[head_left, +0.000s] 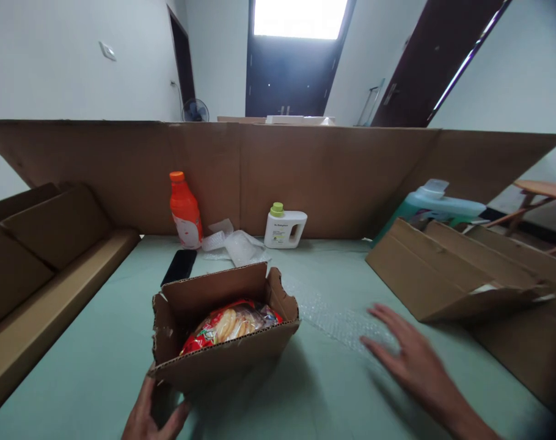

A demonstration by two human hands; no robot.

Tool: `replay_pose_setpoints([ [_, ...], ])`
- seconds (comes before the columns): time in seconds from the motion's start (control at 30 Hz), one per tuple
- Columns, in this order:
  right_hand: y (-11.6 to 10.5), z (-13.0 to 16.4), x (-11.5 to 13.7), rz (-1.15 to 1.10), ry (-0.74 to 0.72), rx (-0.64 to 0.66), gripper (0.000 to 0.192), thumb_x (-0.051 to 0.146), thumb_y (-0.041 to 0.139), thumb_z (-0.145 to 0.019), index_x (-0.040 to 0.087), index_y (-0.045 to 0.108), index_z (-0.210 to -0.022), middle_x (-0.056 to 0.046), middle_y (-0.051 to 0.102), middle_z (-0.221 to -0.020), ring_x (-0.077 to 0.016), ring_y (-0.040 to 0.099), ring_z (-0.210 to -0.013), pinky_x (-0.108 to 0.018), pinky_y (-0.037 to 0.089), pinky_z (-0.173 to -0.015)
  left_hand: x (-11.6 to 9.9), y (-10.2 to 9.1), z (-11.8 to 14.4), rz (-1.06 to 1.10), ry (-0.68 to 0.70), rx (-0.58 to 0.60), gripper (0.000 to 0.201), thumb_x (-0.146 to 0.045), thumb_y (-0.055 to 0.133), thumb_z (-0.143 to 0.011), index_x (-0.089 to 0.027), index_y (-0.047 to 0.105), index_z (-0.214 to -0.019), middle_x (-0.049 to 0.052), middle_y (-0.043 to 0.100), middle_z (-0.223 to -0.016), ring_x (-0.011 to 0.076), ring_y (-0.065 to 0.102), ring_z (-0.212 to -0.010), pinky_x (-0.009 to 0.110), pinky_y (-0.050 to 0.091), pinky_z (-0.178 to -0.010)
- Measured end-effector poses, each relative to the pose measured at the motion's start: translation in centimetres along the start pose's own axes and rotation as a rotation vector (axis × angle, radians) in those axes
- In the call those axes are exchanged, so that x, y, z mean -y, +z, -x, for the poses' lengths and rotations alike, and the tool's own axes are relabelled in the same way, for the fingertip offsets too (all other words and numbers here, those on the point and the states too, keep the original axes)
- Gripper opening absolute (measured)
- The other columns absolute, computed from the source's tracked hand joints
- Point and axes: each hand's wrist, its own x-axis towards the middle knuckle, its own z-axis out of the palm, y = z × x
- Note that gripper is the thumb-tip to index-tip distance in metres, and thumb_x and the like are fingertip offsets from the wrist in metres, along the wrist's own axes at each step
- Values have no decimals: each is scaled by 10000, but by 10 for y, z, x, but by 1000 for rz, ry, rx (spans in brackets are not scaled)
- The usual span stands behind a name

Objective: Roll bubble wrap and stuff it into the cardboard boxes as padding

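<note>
A small open-topped cardboard box (227, 363) with ragged cut edges stands at the middle of the green cloth. Inside it lies a red and clear plastic packet (232, 324) of pale, rounded food pieces. My left hand (152, 412) is at the box's lower left corner, thumb and fingers apart, the fingertips against its left edge; part of the fingers is hidden behind the box. To the right, my right hand (409, 360) hovers with fingers spread and nothing in it. Under and beyond it a flat sheet of bubble wrap (333, 318) lies on the cloth.
Along the upright cardboard panel (351, 183) stand an orange bottle (185, 211), crumpled bubble wrap (241, 244) and a white jug (285, 229). A black phone (179, 266) lies behind the box. Cardboard (67, 275) flanks the left; another box (424, 269) with a teal-green jug (438, 205) sits right.
</note>
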Motion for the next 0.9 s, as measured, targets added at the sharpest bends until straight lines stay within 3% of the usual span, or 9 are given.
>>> replay_pose_setpoints([
  [0.1,40,-2,84,-371,-150,302,661,458,630,-844,252,475,-1453,-138,493,-1515,-327,512,-1348,-531,450,-1080,-18,-7,-9,-8,17,65,717,-688,680,-698,-177,597,-1195,145,705,-1186,376,658,-1146,495,513,-1038],
  [0.17,61,-3,127,-555,-193,431,686,365,666,-799,210,481,-1441,-146,559,-1445,-330,563,-1274,-503,496,-1022,-27,-7,-14,6,22,103,665,-666,678,-707,-169,621,-1144,144,718,-1148,355,678,-1094,458,553,-975],
  [0.27,74,-1,150,-687,-147,443,579,293,652,-771,197,555,-1334,-127,677,-1250,-310,643,-1083,-467,538,-916,-39,0,-25,60,29,167,584,-591,688,-715,-158,621,-1101,145,730,-1107,327,712,-990,412,601,-848],
  [0.4,75,-3,135,-650,-11,319,478,361,648,-786,185,581,-1225,-135,705,-1138,-300,660,-967,-458,539,-856,-65,25,-52,61,89,280,496,-484,688,-692,-152,603,-1050,116,732,-1004,302,717,-907,394,604,-780],
  [0.5,81,-16,125,-645,94,236,485,381,644,-773,182,566,-1208,-136,708,-1110,-290,671,-916,-452,550,-812,-85,52,-76,89,136,335,529,-451,662,-696,-147,572,-1120,103,708,-1039,287,701,-935,385,591,-793],
  [0.63,87,-32,105,-667,65,213,578,357,631,-783,187,524,-1325,-142,679,-1231,-291,665,-1041,-453,553,-865,-88,73,-92,114,165,344,590,-444,648,-743,-141,525,-1234,129,666,-1184,293,669,-1068,399,560,-903],
  [0.77,73,-26,57,-375,-12,139,516,345,566,-852,206,567,-1350,-148,566,-1435,-309,535,-1312,-501,469,-1038,-60,61,-82,95,167,377,722,-417,681,-770,-169,442,-1405,164,624,-1332,315,618,-1225,463,477,-1068],
  [0.9,47,-8,21,125,33,218,385,311,599,-866,189,670,-1225,-176,583,-1401,-354,527,-1295,-548,415,-1058,-29,37,-47,42,45,355,892,-535,721,-745,-211,373,-1500,186,560,-1448,365,508,-1367,557,365,-1168],
])
